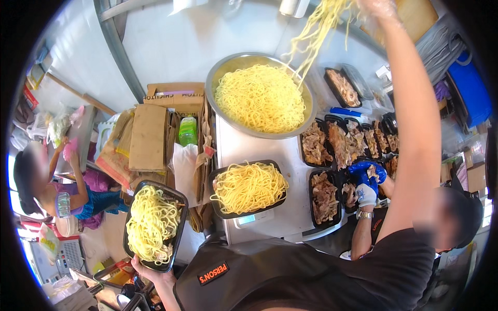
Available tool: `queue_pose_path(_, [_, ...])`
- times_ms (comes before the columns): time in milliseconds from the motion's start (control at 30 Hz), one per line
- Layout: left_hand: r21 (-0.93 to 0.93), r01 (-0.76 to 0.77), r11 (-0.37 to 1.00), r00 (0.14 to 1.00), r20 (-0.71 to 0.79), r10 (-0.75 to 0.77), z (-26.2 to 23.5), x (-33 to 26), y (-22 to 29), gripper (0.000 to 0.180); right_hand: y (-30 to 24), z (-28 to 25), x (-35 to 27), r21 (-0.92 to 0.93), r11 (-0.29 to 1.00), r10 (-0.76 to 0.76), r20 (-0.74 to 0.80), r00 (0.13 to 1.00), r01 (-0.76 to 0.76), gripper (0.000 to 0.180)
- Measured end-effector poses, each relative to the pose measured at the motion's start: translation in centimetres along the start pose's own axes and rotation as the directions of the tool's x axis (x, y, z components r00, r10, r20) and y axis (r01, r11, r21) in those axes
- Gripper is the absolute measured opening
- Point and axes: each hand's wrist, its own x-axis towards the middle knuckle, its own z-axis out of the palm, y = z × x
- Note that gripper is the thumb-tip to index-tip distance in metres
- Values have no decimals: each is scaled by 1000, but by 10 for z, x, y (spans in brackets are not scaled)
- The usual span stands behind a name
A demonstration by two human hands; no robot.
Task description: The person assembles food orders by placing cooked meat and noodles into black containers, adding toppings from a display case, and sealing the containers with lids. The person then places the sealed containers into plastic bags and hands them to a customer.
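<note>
My right hand (381, 9) is up high in a thin clear glove, fingers closed round a bunch of noodles (316, 31) that trails down toward the big steel bowl (218, 78). That bowl, heaped with yellow noodles, sits at the far end of the counter (290, 155). My left hand (150, 272) is low, off the counter's near left corner, gripping a black tray (176, 228) from below; the tray is full of noodles and tilts a little. Between my hands, at the near edge, a second tray (215, 205) of noodles rests on a scale (251, 220). Along the right side stand meat trays (324, 197), packed close together, some touching. Another person's hands in blue gloves (368, 179) are over those trays, just beside the one nearest me, crowding that right edge. A blue pen-like thing (347, 111) lies by the far trays. Left of the counter, flattened cardboard (148, 137) leans against it, with a green bottle (188, 130) tucked in. Further left, another person (62, 192) sits well apart.
</note>
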Motion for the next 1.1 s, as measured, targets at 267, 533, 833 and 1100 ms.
queue_pose_path(267, [-24,8,1000,996,86,-6,-8,3,0,65,-31,0,16,-705,682,-24,245,969,195,15])
queue_pose_path(533, [-26,-9,1000,991,137,13,-23,8,4,68,-5,96,-113,-467,867,241,88,966,-174,28])
queue_pose_path(833, [-80,-6,997,991,132,17,-18,2,7,64,-29,54,-90,-196,925,319,-69,945,-326,27])
queue_pose_path(1100, [-17,20,1000,992,123,-18,-15,5,4,70,-78,-5,-21,-219,974,-101,-164,981,63,12])
